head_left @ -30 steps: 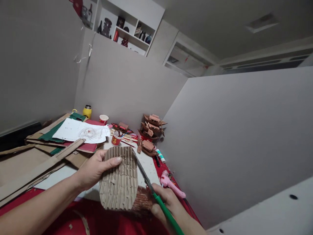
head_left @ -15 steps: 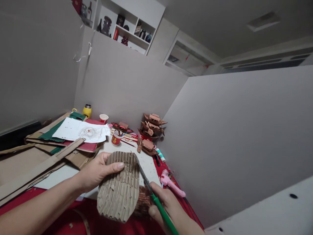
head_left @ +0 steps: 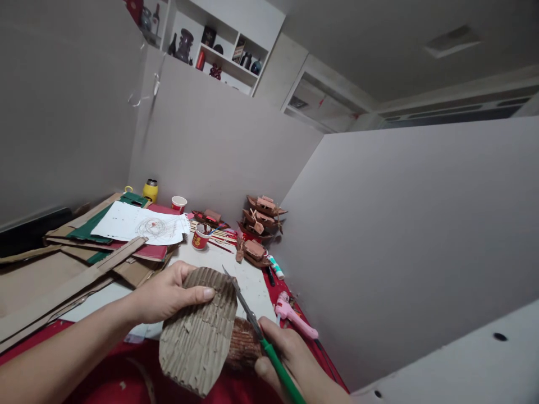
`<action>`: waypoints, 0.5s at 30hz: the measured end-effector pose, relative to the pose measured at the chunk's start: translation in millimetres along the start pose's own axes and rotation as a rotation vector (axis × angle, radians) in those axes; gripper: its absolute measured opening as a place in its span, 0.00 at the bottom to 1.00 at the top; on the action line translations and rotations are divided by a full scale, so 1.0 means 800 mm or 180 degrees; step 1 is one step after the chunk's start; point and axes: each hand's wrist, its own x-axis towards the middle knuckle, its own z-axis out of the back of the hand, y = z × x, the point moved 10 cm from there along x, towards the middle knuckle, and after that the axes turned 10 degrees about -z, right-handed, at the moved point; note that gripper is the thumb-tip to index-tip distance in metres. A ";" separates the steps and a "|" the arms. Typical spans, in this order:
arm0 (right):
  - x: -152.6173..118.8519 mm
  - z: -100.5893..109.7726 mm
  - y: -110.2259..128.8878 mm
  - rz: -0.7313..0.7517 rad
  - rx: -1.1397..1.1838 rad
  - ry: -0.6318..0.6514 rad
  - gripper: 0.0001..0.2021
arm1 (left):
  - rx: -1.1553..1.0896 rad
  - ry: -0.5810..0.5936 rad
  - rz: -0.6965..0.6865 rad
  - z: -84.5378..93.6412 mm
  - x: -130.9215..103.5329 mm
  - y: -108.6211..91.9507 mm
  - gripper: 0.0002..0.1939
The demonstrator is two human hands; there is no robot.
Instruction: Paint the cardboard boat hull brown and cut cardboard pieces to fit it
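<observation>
My left hand point(head_left: 170, 294) grips a piece of corrugated cardboard point(head_left: 200, 336) near its top, the thumb lying across the ridged face. The piece is tan with a rounded top and cut-off lower corners. In my right hand point(head_left: 290, 350) is a pair of green-handled scissors point(head_left: 275, 359), its metal blades along the cardboard's upper right edge. The tip points past that edge. Behind the cardboard and partly hidden by it, a reddish-brown ridged piece point(head_left: 245, 342) lies on the table.
Brown model boats point(head_left: 255, 252) stand at the back right, near a pink glue gun point(head_left: 295, 317). A red paper cup point(head_left: 201, 237) and thin sticks sit mid-table. Cardboard sheets point(head_left: 37, 275) and a drawing point(head_left: 126, 221) lie left. A yellow bottle point(head_left: 150, 191) stands behind. Grey partitions point(head_left: 400, 224) enclose the table.
The cardboard has tilted and shifted down and left, showing more of the reddish-brown piece. The scissors' tip now extends past the cardboard's top right edge.
</observation>
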 end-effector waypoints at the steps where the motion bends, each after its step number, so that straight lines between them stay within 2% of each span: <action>1: 0.000 -0.003 -0.002 0.0026 0.0104 0.0040 0.14 | 0.0021 0.0019 -0.0003 -0.001 0.000 0.000 0.13; 4: -0.002 -0.005 0.000 0.0186 0.0361 0.0039 0.15 | 0.0062 0.0127 0.0039 -0.004 0.000 0.000 0.14; 8: -0.006 -0.005 0.015 0.0344 0.0434 0.0037 0.16 | 0.0374 0.0619 0.0291 -0.015 -0.010 -0.004 0.14; 10: -0.007 -0.002 0.019 0.0310 0.0388 0.0000 0.16 | 0.0569 0.0760 0.0382 -0.012 -0.022 -0.014 0.13; 11: -0.008 0.002 0.019 0.0251 0.0357 -0.0052 0.15 | 0.0625 0.0712 0.0390 -0.006 -0.029 -0.022 0.12; 13: -0.007 0.013 0.015 0.0073 0.0262 -0.0209 0.14 | 0.0666 0.0242 0.0328 0.022 -0.045 -0.041 0.12; 14: -0.006 0.019 0.012 -0.0043 0.0182 -0.0294 0.14 | 0.0578 -0.0118 0.0238 0.040 -0.055 -0.053 0.11; 15: -0.004 0.025 0.012 -0.0118 0.0091 -0.0353 0.15 | 0.0328 -0.0673 0.0025 0.064 -0.067 -0.068 0.10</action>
